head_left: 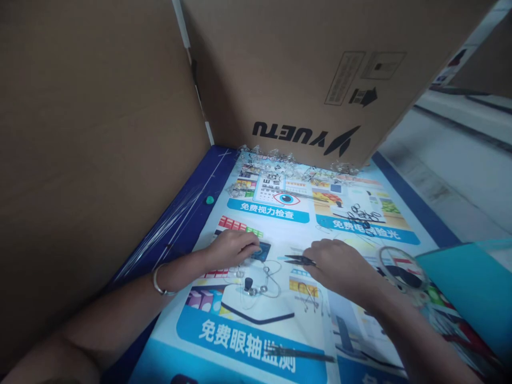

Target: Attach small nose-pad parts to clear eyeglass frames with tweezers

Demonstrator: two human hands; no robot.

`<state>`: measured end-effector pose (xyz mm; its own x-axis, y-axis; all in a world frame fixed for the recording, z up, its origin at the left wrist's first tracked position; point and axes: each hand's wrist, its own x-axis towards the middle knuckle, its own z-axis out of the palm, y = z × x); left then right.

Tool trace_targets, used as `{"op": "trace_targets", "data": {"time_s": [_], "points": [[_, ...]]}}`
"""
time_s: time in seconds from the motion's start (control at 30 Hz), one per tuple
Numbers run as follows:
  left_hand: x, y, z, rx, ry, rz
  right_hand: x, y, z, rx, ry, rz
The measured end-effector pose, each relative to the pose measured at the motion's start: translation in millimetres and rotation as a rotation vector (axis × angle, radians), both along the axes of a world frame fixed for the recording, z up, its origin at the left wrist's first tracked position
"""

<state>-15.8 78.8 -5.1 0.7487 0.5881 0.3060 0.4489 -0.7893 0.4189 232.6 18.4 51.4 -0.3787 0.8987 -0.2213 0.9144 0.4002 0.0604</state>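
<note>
My left hand [231, 248] rests palm down on a printed poster [256, 330] that covers the table, its fingers curled and pressed on a small dark part [262, 250]. A thin bangle sits on that wrist. My right hand [340, 266] is closed around small black pliers [298, 260], whose tips point left toward the left hand. Between and below the hands lies thin clear wire [266, 282] with small metal beads and a tiny dark piece.
Tall cardboard panels [100, 133] wall off the left and back. A pile of black rings [362, 216] lies at the far right of the poster. A round clear lid [402, 269] and a teal sheet [468, 288] sit at the right. Clear bits line the back edge.
</note>
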Motion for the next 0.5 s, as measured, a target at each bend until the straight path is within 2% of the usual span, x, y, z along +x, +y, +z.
{"op": "trace_targets", "data": {"time_s": [0.13, 0.27, 0.5], "points": [[0.5, 0.1, -4.6, -0.011, 0.006, 0.082, 14.2, -6.0, 5.5, -0.05, -0.041, 0.025], [0.8, -0.7, -5.7, -0.004, -0.016, 0.148, 16.3, -14.0, 6.9, -0.065, -0.1, 0.008], [0.8, 1.2, -6.4, 0.011, -0.068, 0.186, 10.8, -29.1, 11.6, 0.014, -0.098, 0.025]]}}
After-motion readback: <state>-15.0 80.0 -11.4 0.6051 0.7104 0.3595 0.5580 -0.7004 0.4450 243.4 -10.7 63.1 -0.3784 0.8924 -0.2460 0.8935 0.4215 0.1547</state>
